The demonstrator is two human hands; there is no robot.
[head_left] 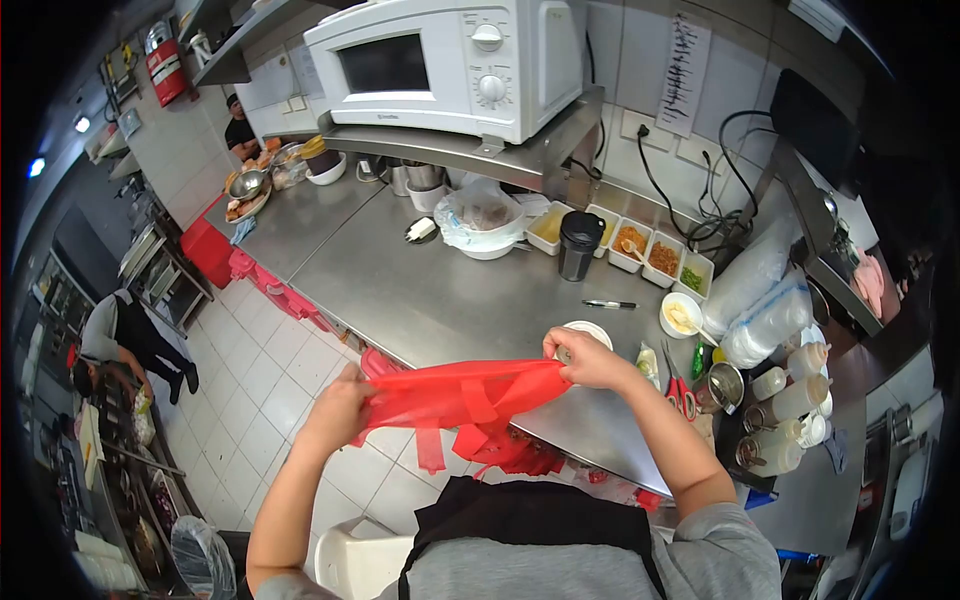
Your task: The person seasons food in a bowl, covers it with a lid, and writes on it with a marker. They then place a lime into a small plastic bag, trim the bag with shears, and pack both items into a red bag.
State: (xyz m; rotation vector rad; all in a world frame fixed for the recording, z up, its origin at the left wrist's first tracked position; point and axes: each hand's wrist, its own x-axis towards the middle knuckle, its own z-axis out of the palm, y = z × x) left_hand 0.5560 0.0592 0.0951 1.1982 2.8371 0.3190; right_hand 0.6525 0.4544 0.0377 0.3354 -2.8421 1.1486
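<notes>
A red plastic bag (462, 395) is stretched flat between my two hands, in front of my chest and over the front edge of the steel counter (420, 290). My left hand (340, 405) pinches its left end above the tiled floor. My right hand (585, 360) grips its right end just above the counter, close to a small white round container (590, 330). More red bags (510, 455) hang from the counter edge below the stretched one.
On the counter stand a black tumbler (580, 243), a bagged white bowl (480, 222), a row of ingredient trays (640, 245), a pen (610, 304), red scissors (680, 390) and sauce bottles (790, 400). A microwave (450, 60) sits on a shelf. Other people work at far left.
</notes>
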